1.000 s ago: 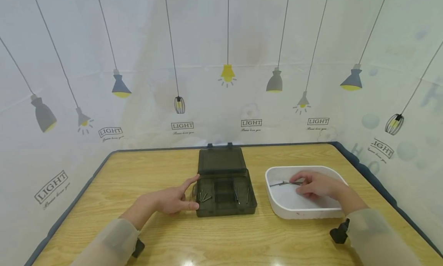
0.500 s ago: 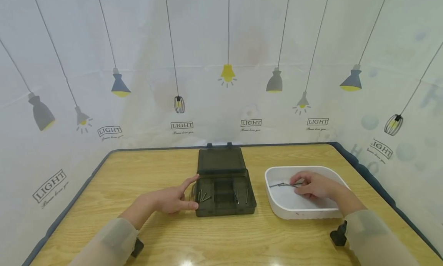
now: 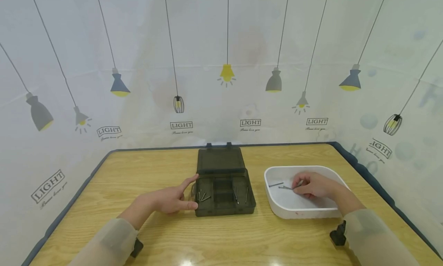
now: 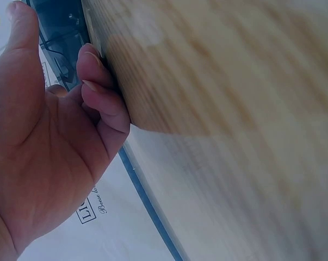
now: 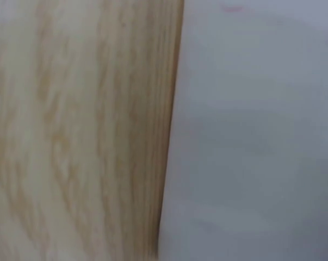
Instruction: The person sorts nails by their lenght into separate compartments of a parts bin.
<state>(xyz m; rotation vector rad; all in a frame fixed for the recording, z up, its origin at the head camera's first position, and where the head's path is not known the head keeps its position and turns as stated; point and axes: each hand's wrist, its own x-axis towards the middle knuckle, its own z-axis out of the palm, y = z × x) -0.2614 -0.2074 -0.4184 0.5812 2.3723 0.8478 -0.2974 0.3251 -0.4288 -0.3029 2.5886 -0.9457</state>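
Note:
An open, dark see-through plastic case holds several thin metal nails in its left compartment and a few more nails toward the right. My left hand reaches in from the left, index finger and thumb extended and spread, both tips touching the case's left side. In the left wrist view its other fingers bend close over the table. Inside a white tray, my right hand pinches a nail between thumb and index finger. Loose nails lie by its fingertips.
Behind the nail compartments the case's lid lies folded back toward the rear edge of the wooden table. A printed lamp-pattern cloth surrounds the back and sides. The right wrist view shows only the tabletop and the tray's outer wall.
In the tray, my right fingers have shifted slightly and drawn a nail away from the others, which now lie more apart. My left hand stays at the case.

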